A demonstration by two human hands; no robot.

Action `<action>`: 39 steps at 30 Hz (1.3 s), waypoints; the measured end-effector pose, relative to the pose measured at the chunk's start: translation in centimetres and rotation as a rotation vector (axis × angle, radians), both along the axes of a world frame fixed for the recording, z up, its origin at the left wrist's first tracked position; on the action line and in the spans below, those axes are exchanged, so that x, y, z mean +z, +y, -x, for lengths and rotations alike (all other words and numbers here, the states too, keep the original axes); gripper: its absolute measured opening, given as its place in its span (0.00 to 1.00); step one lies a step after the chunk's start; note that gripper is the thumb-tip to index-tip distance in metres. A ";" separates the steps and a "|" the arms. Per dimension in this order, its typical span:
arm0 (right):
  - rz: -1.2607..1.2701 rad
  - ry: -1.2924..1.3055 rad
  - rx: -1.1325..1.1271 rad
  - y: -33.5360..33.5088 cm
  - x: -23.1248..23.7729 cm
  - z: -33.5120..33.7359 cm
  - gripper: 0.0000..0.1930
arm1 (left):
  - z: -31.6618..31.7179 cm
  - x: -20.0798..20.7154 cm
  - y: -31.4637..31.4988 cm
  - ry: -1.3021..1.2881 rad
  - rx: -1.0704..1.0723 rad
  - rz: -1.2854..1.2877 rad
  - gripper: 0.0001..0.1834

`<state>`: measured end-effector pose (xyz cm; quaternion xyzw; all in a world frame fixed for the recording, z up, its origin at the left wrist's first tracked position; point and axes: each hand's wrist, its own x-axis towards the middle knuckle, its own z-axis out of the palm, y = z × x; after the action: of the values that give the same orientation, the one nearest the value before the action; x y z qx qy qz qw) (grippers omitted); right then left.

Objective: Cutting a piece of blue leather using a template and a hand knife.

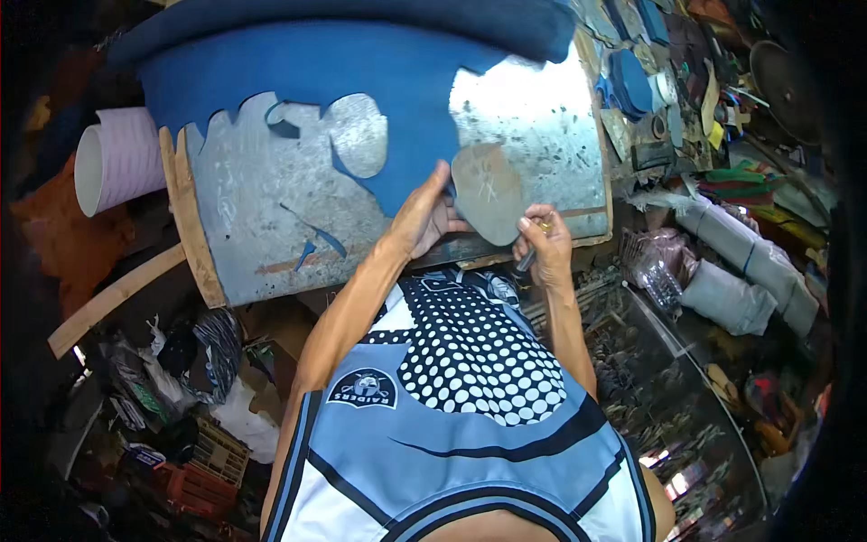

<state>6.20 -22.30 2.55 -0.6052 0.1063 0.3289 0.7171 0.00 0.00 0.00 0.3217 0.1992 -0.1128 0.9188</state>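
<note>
A blue sheet (298, 68), looking like leather, covers the far part of a metal-topped bench; its near edge has rounded cut-outs. My left hand (429, 219) lies at the tongue of the sheet, thumb raised and fingers apart, fingertips beside a grey-brown rounded template (488, 191). The template has scratched marks and tapers toward me. At its lower right edge, my right hand (546, 248) is closed on a small slim tool (526, 262) with a dark end; a yellow bit shows between the fingers. The tool's exact kind is unclear.
Blue offcuts (305, 255) lie on the metal top (244, 199). The sheet's rolled part (361, 16) spans the far edge. A pale roll (117, 161) stands left. Scraps and blue pieces (629, 83) crowd the right side; wrapped rolls (741, 298) lie lower right.
</note>
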 end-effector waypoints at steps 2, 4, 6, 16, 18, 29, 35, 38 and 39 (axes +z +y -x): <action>-0.009 0.020 0.017 -2.5 0.4 0.2 0.11 | -1.2 1.2 -0.6 0.215 -0.001 0.547 0.35; 0.026 0.004 0.036 -4.2 0.1 -2.2 0.10 | -4.3 2.0 -1.6 0.270 -0.164 0.209 0.30; 0.046 -0.019 0.036 -5.1 -0.4 -2.7 0.12 | -5.8 1.6 -2.7 0.311 -0.311 -0.143 0.26; 0.126 0.127 -0.178 -6.7 0.4 -1.7 0.17 | -14.7 3.2 -5.8 -0.026 -0.264 -0.607 0.34; -0.063 0.196 -0.300 -8.0 0.9 -2.4 0.16 | -16.8 0.3 -6.7 -0.017 -0.087 -0.483 0.29; 0.197 -0.118 -0.140 -8.6 0.6 0.2 0.08 | -12.4 -1.8 2.4 -0.077 0.185 -1.160 0.26; 0.520 -0.250 0.304 -4.5 4.6 -2.8 0.05 | -1.6 3.1 -0.5 -0.220 -0.457 -0.843 0.23; 0.524 -0.368 0.560 -2.4 5.2 -4.0 0.06 | 3.5 3.7 -3.3 -0.045 -0.435 -0.737 0.18; 0.552 -0.463 0.691 -1.6 4.7 -5.1 0.07 | 3.8 3.0 -3.9 -0.022 -0.333 -0.725 0.18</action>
<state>11.30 -23.91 7.25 -0.8294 -0.1794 0.3638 0.3842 -3.76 -3.86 3.01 0.6543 0.1613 -0.1790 0.7168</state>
